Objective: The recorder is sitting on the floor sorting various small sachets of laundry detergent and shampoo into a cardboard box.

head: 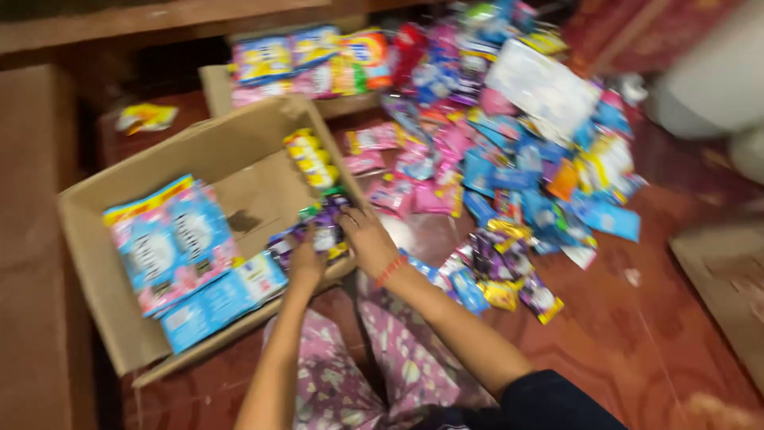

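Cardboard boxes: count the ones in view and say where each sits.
2. The large open cardboard box lies on the floor at left, where both hands hold purple sachets at its edge. A smaller box stands behind it, filled with packets. The sachet pile may hide others.

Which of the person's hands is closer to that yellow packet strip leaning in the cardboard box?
Right. The right hand sits just below the yellow packet strip, at the cardboard box edge; the left hand is lower, further off, on purple sachets.

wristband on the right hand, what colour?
Red-orange wristband on the right hand, seen in the head view.
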